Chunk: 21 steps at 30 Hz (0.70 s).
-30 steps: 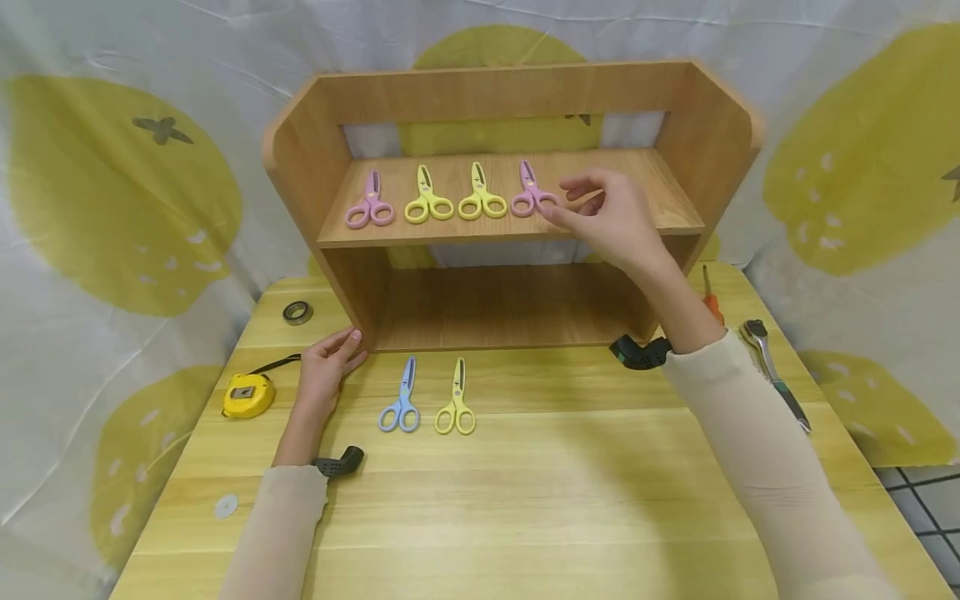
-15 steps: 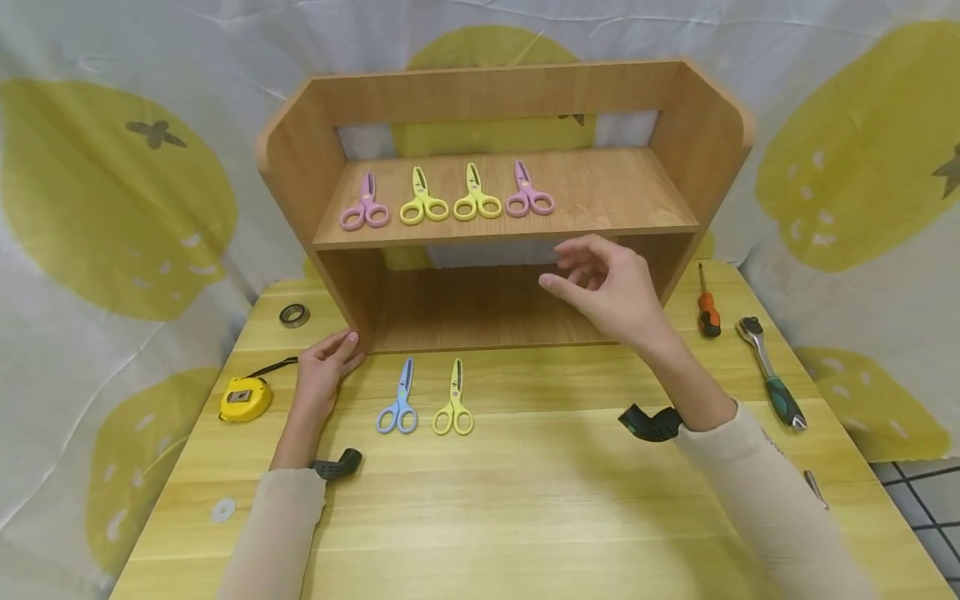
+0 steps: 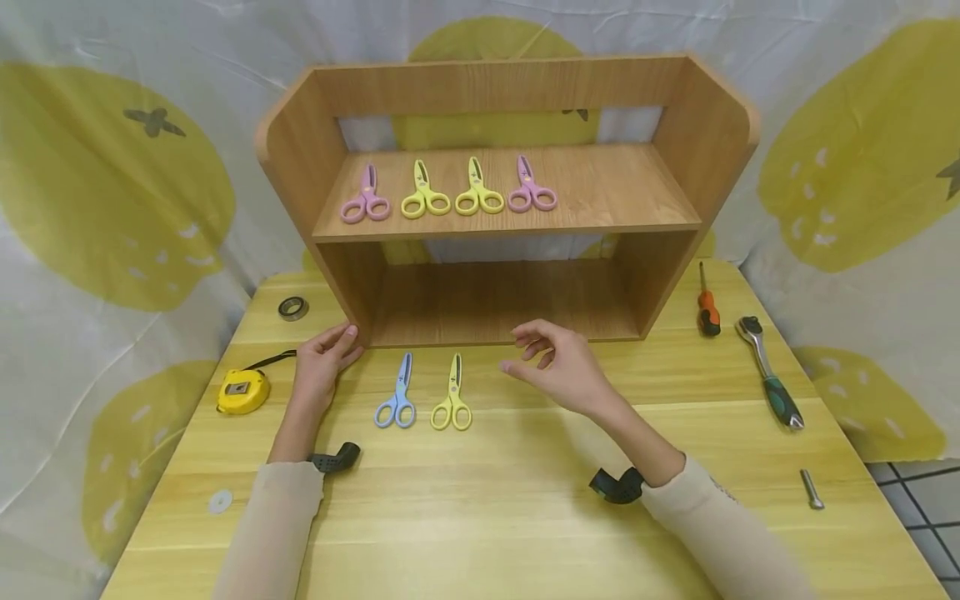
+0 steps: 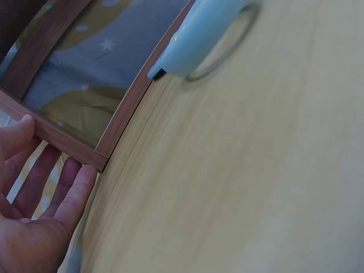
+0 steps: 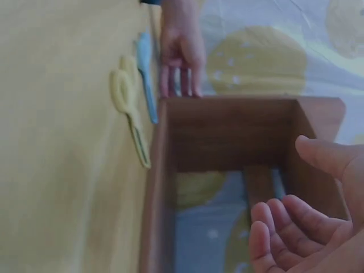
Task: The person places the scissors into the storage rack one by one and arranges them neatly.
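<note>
My right hand (image 3: 558,367) hovers over the table in front of the shelf's lower opening, its fingers loosely bent and holding nothing. To its left lie yellow scissors (image 3: 453,398) and, beyond them, blue scissors (image 3: 397,398), blades pointing at the shelf. My left hand (image 3: 321,367) touches the lower left corner of the wooden shelf (image 3: 495,237); the left wrist view shows its thumb and extended fingers (image 4: 77,196) against the side panel. On the upper board, from left to right, lie purple scissors (image 3: 366,205), two yellow pairs (image 3: 425,202) and another purple pair (image 3: 532,197).
At the left are a bearing (image 3: 293,308), a yellow tape measure (image 3: 243,391) and a washer (image 3: 220,501). The right side holds a screwdriver (image 3: 707,310), a ratchet wrench (image 3: 772,379) and a bolt (image 3: 811,489). A lemon-patterned cloth (image 3: 847,208) hangs behind.
My right hand has left the purple scissors at the right of the upper board and come down and leftward towards the table. My left hand has stayed at the shelf's corner.
</note>
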Each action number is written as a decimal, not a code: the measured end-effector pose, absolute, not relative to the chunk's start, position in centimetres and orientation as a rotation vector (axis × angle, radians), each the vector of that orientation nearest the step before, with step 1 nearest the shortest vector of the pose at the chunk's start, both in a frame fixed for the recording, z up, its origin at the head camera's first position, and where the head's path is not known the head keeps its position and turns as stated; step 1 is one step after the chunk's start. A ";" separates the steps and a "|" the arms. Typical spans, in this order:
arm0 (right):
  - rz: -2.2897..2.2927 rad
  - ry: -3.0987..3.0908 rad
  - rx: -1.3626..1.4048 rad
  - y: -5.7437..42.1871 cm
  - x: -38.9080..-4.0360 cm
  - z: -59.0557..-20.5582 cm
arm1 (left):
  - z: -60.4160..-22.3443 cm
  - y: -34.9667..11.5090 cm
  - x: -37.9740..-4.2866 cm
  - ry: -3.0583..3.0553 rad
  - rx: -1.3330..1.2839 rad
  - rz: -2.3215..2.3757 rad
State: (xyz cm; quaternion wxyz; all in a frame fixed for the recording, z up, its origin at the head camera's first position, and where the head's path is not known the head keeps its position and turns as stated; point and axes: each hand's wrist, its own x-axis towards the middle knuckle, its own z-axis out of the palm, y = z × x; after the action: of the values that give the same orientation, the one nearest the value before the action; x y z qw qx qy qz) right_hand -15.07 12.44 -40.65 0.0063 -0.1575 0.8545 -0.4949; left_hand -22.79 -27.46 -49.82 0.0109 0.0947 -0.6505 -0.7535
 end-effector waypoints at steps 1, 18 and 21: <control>-1.540 2.658 -0.493 12.1 -15.0 -41.2 | -49.8 -27.4 -22.7 -2.033 0.302 -2.353; -1.463 2.516 -0.451 7.0 -13.6 -46.9 | -50.1 -27.4 -22.8 -2.002 0.286 -2.359; -1.441 2.500 -0.419 6.5 -13.6 -47.3 | -50.1 -27.4 -22.8 -2.005 0.278 -2.358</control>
State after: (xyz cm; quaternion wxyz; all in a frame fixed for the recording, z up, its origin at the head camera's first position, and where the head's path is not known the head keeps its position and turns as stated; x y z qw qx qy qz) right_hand -13.62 6.46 -47.34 0.1128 -0.1428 0.8519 -0.4910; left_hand -22.79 -27.39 -50.06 0.0171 0.0894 -0.6451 -0.7587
